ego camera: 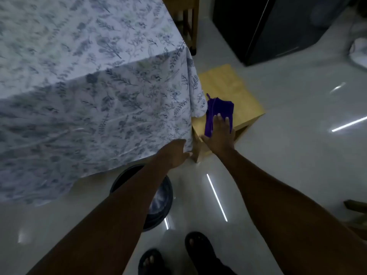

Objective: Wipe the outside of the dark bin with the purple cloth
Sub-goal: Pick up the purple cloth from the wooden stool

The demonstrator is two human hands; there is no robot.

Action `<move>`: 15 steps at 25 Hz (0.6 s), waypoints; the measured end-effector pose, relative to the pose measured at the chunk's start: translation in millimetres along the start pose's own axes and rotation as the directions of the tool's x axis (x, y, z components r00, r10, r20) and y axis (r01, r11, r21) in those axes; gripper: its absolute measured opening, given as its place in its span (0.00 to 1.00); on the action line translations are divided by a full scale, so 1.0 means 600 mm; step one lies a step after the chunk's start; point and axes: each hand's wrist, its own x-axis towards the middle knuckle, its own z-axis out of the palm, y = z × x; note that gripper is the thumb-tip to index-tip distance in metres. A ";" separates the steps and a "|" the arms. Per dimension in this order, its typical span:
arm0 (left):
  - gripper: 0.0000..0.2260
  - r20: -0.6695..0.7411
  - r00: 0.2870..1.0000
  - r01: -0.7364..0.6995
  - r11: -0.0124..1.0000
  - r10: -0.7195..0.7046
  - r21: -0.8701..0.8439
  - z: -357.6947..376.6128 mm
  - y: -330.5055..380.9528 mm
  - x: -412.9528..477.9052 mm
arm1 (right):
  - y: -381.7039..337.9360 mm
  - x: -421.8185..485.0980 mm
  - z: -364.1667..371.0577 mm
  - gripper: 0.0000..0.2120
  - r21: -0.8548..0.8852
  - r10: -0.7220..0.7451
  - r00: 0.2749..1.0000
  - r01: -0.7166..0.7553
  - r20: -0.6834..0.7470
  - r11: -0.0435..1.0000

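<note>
The right hand (219, 133) is laid flat, fingers spread, on the purple cloth (218, 110), which is folded on a wooden stool (234, 86). At its nine o'clock, the left hand (176, 153) is held slack against the floral tablecloth's (89, 76) hem, grasping nothing. At six o'clock from it, the dark bin (160, 203) stands on the floor, partly hidden by the forearm.

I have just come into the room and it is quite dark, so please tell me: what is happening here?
A person stands beside a table covered with a floral tablecloth. The right hand lies flat on a folded purple cloth resting on a light wooden stool. The left hand touches the tablecloth's hanging edge. The round dark bin stands on the glossy floor, partly under the table, not yet wiped.
</note>
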 end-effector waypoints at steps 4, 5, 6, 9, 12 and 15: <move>0.28 -0.022 1.000 -0.011 1.000 0.011 -0.012 0.043 -0.028 0.029 | -0.001 0.049 0.041 0.42 0.021 0.151 0.979 -0.150 -0.136 0.989; 0.29 -0.030 1.000 -0.008 1.000 0.007 -0.013 0.054 -0.038 0.036 | 0.000 0.054 0.054 0.40 -0.002 0.168 0.975 -0.170 -0.147 0.985; 0.28 -0.043 0.999 -0.001 1.000 -0.001 -0.029 0.063 -0.048 0.040 | 0.002 0.055 0.065 0.38 -0.034 0.168 0.970 -0.176 -0.175 0.984; 0.28 -0.085 0.996 -0.006 1.000 0.007 0.009 0.096 -0.072 0.024 | 0.016 0.037 0.077 0.27 -0.099 0.098 0.946 -0.134 -0.308 0.986; 0.29 -0.109 0.994 0.025 0.997 -0.017 0.071 0.124 -0.085 -0.020 | 0.035 -0.002 0.088 0.21 -0.079 -0.041 0.913 0.009 -0.405 0.997; 0.30 -0.111 0.993 0.046 0.999 -0.045 0.011 0.136 -0.091 -0.085 | 0.026 -0.079 0.105 0.19 0.039 -0.066 0.894 0.093 -0.443 0.995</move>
